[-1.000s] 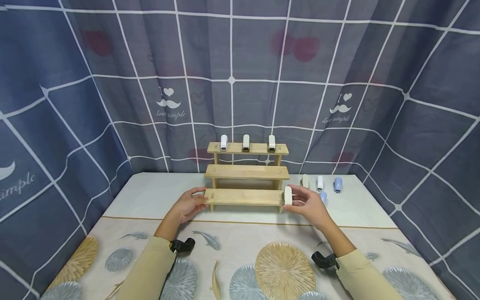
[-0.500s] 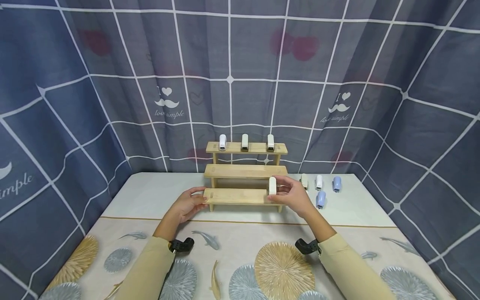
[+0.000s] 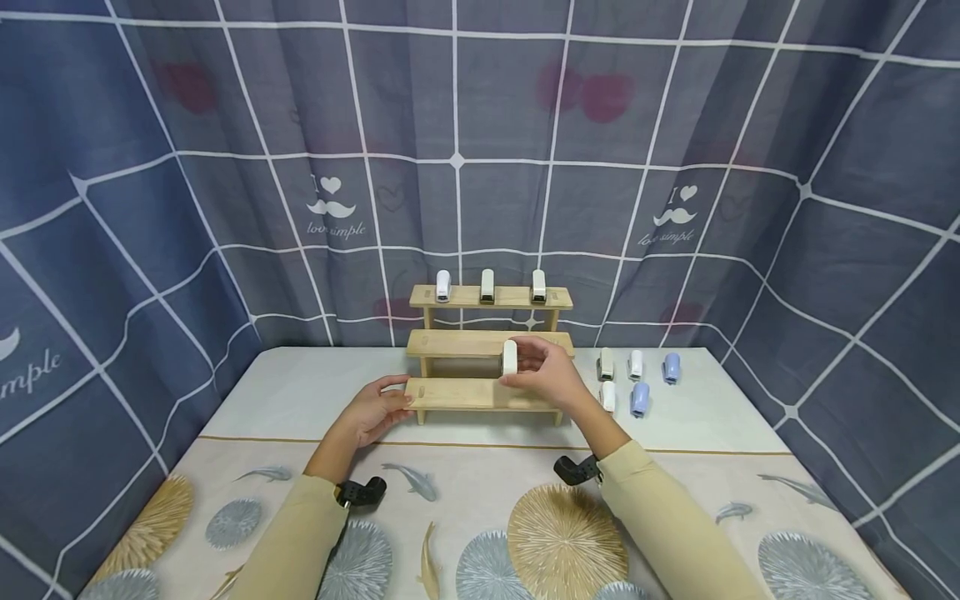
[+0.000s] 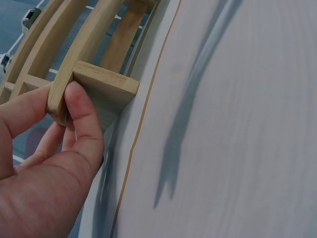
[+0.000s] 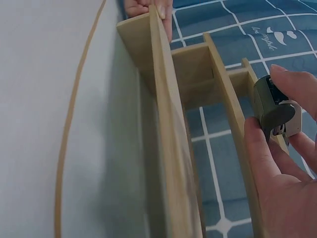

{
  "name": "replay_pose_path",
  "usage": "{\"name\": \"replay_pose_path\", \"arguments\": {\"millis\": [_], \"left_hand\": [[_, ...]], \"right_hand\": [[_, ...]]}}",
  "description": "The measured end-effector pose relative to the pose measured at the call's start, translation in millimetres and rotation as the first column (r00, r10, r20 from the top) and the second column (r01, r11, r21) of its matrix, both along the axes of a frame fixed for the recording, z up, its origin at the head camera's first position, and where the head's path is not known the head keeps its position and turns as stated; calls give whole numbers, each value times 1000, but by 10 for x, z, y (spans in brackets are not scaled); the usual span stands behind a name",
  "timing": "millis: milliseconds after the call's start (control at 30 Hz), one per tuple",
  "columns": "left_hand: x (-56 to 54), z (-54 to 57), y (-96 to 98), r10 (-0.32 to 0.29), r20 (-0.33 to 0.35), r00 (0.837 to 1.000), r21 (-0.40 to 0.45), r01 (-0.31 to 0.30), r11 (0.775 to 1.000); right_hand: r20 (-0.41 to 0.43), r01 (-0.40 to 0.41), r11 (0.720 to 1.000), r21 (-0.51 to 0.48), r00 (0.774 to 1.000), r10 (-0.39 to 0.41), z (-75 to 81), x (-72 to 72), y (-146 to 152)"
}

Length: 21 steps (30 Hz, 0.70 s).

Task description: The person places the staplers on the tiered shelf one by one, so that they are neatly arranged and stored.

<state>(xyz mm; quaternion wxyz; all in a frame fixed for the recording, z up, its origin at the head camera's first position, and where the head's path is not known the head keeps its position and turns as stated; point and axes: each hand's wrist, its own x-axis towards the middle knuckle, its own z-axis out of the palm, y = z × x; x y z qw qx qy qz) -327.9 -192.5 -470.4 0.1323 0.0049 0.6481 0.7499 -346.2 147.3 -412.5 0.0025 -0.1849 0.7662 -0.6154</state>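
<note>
A three-step wooden display stand (image 3: 450,393) stands on the white part of the table. My left hand (image 3: 377,410) pinches the left end of its lowest step; in the left wrist view the thumb (image 4: 83,111) lies against the board's edge. My right hand (image 3: 551,371) holds a small cream stapler (image 3: 510,358) upright above the lowest step, in front of the middle one. Up close in the right wrist view the stapler (image 5: 273,106) looks dark, gripped between thumb and fingers. On the top step stand a white stapler (image 3: 443,286) and two cream ones (image 3: 487,286).
Right of the stand, several more small staplers sit on the table: a cream one (image 3: 605,364), white ones (image 3: 636,364) and blue ones (image 3: 640,400). A checked curtain (image 3: 495,208) hangs behind. A patterned cloth (image 3: 480,500) covers the table's front.
My right hand has carried the cream stapler leftward and slightly up, from the stand's right end to above the lowest step. The left hand keeps its hold on the stand.
</note>
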Motion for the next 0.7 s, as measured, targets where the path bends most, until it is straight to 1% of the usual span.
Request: {"name": "replay_pose_path", "arguments": {"millis": [200, 433, 700], "left_hand": [[-12, -7, 14, 10, 15, 1000, 2, -10, 1000], [-14, -7, 18, -5, 8, 1000, 9, 5, 1000], [-9, 2, 11, -7, 3, 1000, 26, 7, 1000]], "right_hand": [[-6, -12, 1000, -1, 1000, 12, 48, -68, -202], [5, -35, 999, -31, 999, 35, 107, -136, -400], [3, -58, 998, 1, 998, 58, 192, -220, -628]]}}
